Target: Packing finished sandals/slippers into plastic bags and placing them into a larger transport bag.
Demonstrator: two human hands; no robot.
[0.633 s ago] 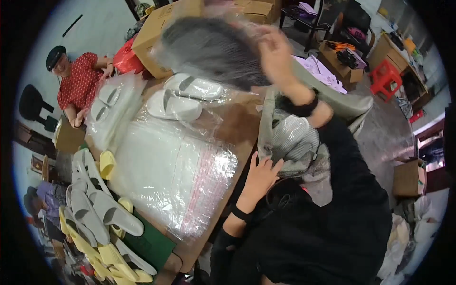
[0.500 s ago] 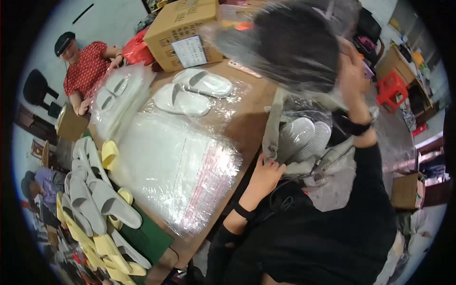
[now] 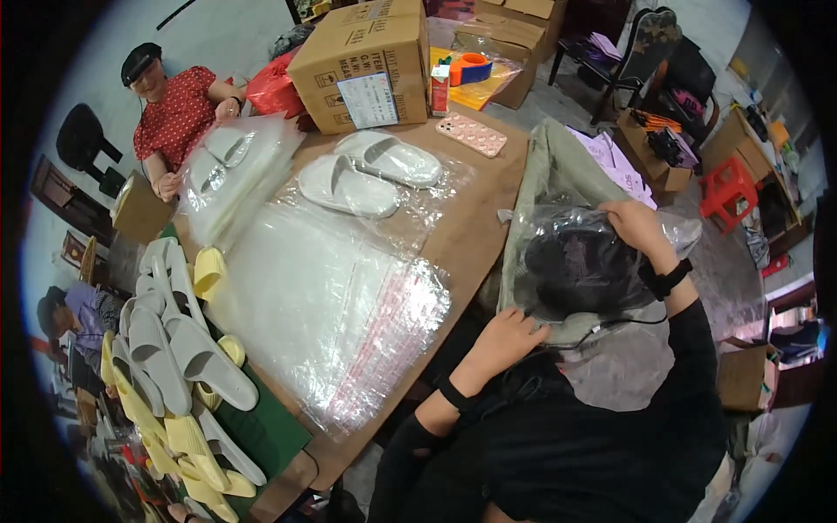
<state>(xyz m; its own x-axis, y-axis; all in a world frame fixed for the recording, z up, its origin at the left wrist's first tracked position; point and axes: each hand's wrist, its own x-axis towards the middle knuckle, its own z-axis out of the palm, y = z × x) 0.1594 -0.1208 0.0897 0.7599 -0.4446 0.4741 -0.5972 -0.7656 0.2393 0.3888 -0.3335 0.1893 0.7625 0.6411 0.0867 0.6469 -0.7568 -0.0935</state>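
Note:
A clear plastic bag with dark slippers inside (image 3: 580, 266) lies in the mouth of a greenish-grey woven sack (image 3: 551, 166), on my right side. My right hand (image 3: 639, 228) grips the upper right edge of this bag, fingers bent over it. At the sack's near rim is my left hand (image 3: 513, 340), its fingers curled on the rim. The grey slippers lower in the sack are hidden now. On the table beside the sack lies a stack of clear plastic bags (image 3: 323, 305), and behind it a pair of pale grey slippers (image 3: 362, 185) rests on clear plastic.
Grey and yellow slippers (image 3: 209, 362) are piled at the table's left. A cardboard box (image 3: 362, 65), a pink phone (image 3: 471, 136) and a tape dispenser (image 3: 475, 68) are at the back. Across the table a person in red (image 3: 174, 113) holds bagged slippers. A red stool (image 3: 732, 187) stands right.
My right hand has brought the bagged dark slippers down from above the table into the sack's mouth, covering the grey slippers. My left hand stays at the near rim, slightly lower and further right.

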